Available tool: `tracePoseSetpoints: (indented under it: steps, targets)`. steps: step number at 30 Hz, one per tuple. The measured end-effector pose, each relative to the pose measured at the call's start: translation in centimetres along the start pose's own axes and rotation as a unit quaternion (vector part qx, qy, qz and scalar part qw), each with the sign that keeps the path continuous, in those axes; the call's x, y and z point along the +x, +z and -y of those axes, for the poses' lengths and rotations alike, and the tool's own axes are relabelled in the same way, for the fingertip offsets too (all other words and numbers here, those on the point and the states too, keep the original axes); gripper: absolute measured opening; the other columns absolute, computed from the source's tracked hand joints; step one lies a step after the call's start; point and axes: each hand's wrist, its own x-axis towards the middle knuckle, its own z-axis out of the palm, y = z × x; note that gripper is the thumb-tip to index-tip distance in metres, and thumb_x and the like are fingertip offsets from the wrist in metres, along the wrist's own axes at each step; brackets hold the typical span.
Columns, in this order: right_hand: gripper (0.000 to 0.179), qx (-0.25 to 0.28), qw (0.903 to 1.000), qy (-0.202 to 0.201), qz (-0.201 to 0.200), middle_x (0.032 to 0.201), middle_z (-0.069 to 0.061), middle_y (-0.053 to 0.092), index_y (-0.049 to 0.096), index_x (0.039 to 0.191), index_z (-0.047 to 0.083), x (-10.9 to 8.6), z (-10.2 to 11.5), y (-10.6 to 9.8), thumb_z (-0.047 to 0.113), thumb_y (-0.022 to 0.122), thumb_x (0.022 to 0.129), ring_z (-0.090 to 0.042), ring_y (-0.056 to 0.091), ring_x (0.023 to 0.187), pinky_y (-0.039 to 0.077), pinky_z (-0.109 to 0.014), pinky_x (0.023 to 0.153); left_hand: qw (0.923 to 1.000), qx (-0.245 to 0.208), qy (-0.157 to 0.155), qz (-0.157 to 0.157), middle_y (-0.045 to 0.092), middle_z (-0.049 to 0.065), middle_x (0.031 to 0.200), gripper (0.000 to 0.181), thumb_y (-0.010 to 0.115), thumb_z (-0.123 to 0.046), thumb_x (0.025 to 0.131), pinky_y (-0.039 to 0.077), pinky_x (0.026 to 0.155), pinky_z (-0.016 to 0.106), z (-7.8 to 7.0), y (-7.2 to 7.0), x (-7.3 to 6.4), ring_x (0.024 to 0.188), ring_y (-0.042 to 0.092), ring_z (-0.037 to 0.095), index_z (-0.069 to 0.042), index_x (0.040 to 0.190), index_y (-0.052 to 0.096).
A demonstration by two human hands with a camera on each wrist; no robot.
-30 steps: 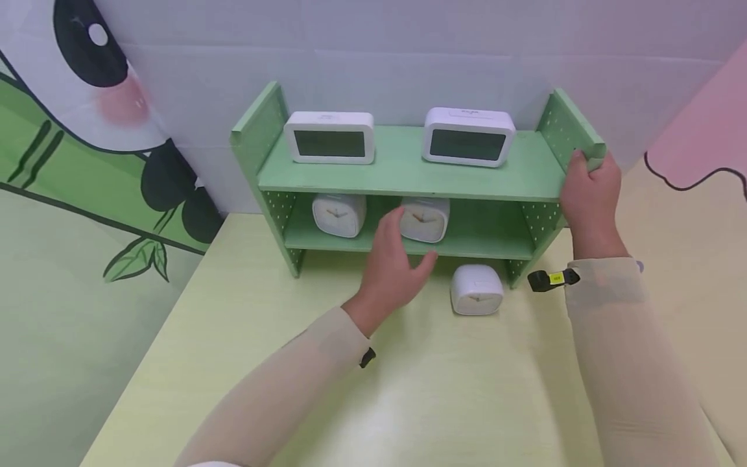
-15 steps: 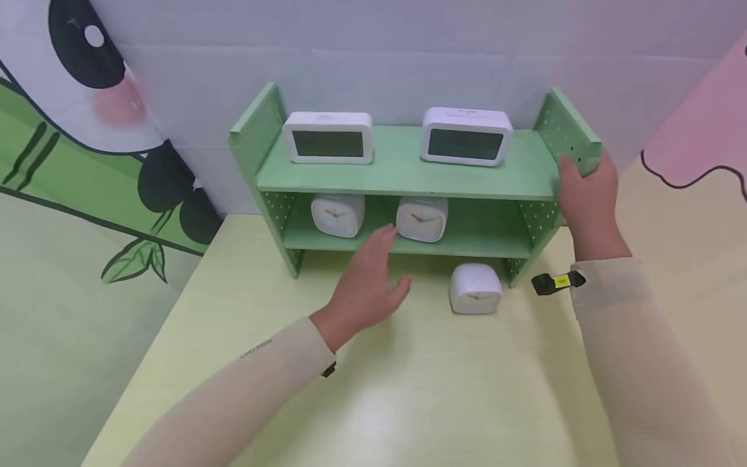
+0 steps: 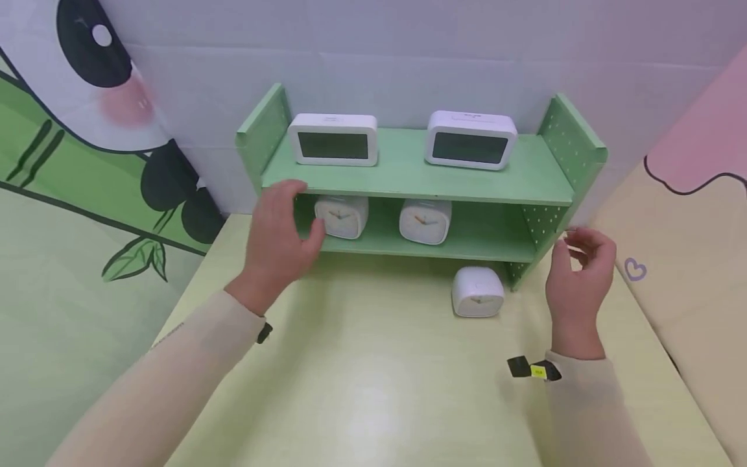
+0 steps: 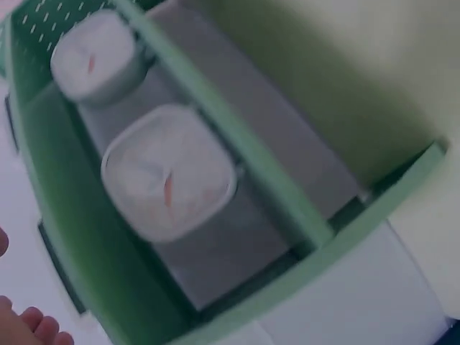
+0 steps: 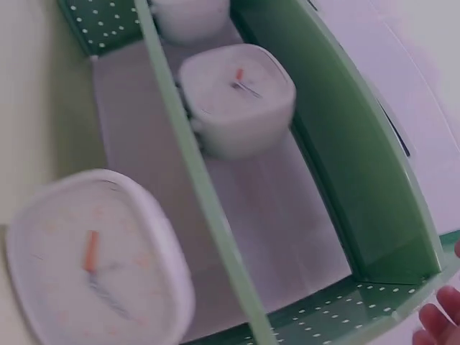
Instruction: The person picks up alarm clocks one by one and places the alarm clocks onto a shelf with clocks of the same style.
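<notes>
A green two-tier shelf [image 3: 403, 185] stands against the wall. My left hand [image 3: 277, 243] is in front of its left end, thumb and fingers spread, holding nothing. Beside that hand, one white alarm clock [image 3: 343, 217] sits on the lower tier, partly behind the thumb. A second alarm clock [image 3: 425, 221] stands to its right; a third alarm clock [image 3: 477, 292] is on the table by the shelf's right foot. My right hand [image 3: 580, 279] hovers near the right side panel, fingers loosely bent and holding nothing; whether it touches the panel I cannot tell.
Two white digital clocks with dark screens, a left digital clock [image 3: 334, 139] and a right digital clock [image 3: 471, 140], stand on the top tier. The pale table [image 3: 373, 363] extends in front of the shelf. Behind is a wall [image 3: 408, 65] covered with cartoon prints.
My left hand has moved left from the middle alarm clock to the shelf's left end. My right hand has let go of the right panel's top corner and dropped lower.
</notes>
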Motion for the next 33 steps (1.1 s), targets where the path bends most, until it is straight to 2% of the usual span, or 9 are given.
tracePoseSetpoints:
  steps: [4, 7, 9, 13, 18, 20, 23, 30, 33]
  targets:
    - [0.024, -0.033, 0.9983, -0.022, 0.042, 0.111, 0.004, 0.057, 0.059, 0.121, -0.004, -2.8, -0.8, 0.2, 0.008, 0.058, 0.1, -0.01, 0.054, 0.107, 0.041, -0.026, 0.092, 0.996, 0.0, -0.044, -0.077, 0.051, 0.024, 0.136, 0.054, 0.062, -0.019, 0.091, 0.034, 0.112, 0.046, 1.2, -2.3, 1.9, 0.129, 0.044, 0.036, 0.007, 0.135, 0.046]
    - [0.033, -0.067, 0.9914, -0.038, 0.105, 0.116, -0.005, 0.061, 0.056, 0.129, -0.007, -4.2, -1.4, 0.2, 0.008, 0.058, 0.101, -0.016, 0.054, 0.11, 0.041, -0.027, 0.095, 0.9884, -0.012, -0.119, -0.094, 0.042, 0.018, 0.145, 0.059, 0.061, -0.023, 0.092, 0.027, 0.116, 0.036, 1.8, -3.6, 3.5, 0.137, 0.034, 0.026, 0.002, 0.141, 0.039]
    - [0.041, -0.088, 0.9846, -0.039, 0.146, 0.123, -0.012, 0.062, 0.052, 0.138, -0.007, -4.8, -1.8, 0.2, 0.009, 0.059, 0.101, -0.022, 0.054, 0.115, 0.041, -0.032, 0.098, 0.9804, -0.029, -0.179, -0.076, 0.034, 0.013, 0.152, 0.067, 0.06, -0.029, 0.095, 0.024, 0.117, 0.03, 2.3, -4.2, 4.4, 0.142, 0.028, 0.018, -0.003, 0.149, 0.031]
    - [0.056, -0.12, 0.9698, -0.011, 0.212, 0.137, -0.02, 0.056, 0.041, 0.149, -0.005, -5.7, -2.7, 0.3, 0.015, 0.061, 0.101, -0.033, 0.05, 0.126, 0.039, -0.046, 0.105, 0.9495, -0.089, -0.3, -0.014, 0.022, 0.005, 0.162, 0.079, 0.059, -0.037, 0.097, 0.023, 0.118, 0.027, 3.4, -4.7, 6.0, 0.147, 0.021, 0.009, -0.013, 0.159, 0.017]
    - [0.069, -0.145, 0.952, 0.034, 0.267, 0.15, -0.026, 0.042, 0.032, 0.154, -0.008, -6.6, -3.3, 0.4, 0.025, 0.062, 0.102, -0.04, 0.039, 0.139, 0.035, -0.057, 0.111, 0.909, -0.148, -0.386, 0.057, 0.028, 0.006, 0.162, 0.079, 0.06, -0.038, 0.097, 0.038, 0.113, 0.037, 5.0, -4.9, 7.5, 0.142, 0.035, 0.019, -0.018, 0.161, 0.017]
    - [0.073, -0.158, 0.9448, 0.059, 0.281, 0.153, -0.026, 0.038, 0.028, 0.156, -0.007, -6.9, -3.5, 0.5, 0.03, 0.062, 0.102, -0.041, 0.036, 0.141, 0.033, -0.058, 0.112, 0.8972, -0.164, -0.404, 0.072, 0.031, 0.008, 0.161, 0.079, 0.061, -0.039, 0.097, 0.042, 0.109, 0.039, 5.6, -4.9, 7.9, 0.138, 0.04, 0.021, -0.02, 0.161, 0.018]
    - [0.079, -0.177, 0.9352, 0.086, 0.294, 0.156, -0.028, 0.035, 0.024, 0.158, -0.007, -7.4, -3.6, 0.7, 0.034, 0.062, 0.102, -0.043, 0.034, 0.142, 0.032, -0.059, 0.113, 0.8866, -0.185, -0.417, 0.076, 0.033, 0.008, 0.16, 0.075, 0.06, -0.036, 0.099, 0.043, 0.108, 0.04, 6.4, -4.7, 8.2, 0.135, 0.042, 0.022, -0.023, 0.161, 0.02]
    - [0.086, -0.195, 0.9283, 0.111, 0.296, 0.152, -0.032, 0.034, 0.021, 0.158, -0.009, -8.4, -4.2, 1.4, 0.032, 0.066, 0.098, -0.045, 0.04, 0.134, 0.037, -0.06, 0.107, 0.873, -0.246, -0.419, 0.04, 0.044, 0.004, 0.145, 0.068, 0.047, -0.012, 0.097, 0.044, 0.099, 0.038, 6.7, -3.4, 8.7, 0.12, 0.046, 0.018, -0.033, 0.16, 0.033]
    - [0.092, -0.212, 0.9246, 0.108, 0.297, 0.154, -0.034, 0.031, 0.018, 0.158, -0.011, -8.3, -4.6, 1.8, 0.035, 0.069, 0.097, -0.047, 0.04, 0.134, 0.039, -0.062, 0.106, 0.8734, -0.255, -0.413, 0.039, 0.046, 0.004, 0.141, 0.063, 0.043, -0.01, 0.098, 0.042, 0.099, 0.037, 6.3, -3.0, 8.8, 0.116, 0.046, 0.016, -0.03, 0.158, 0.037]
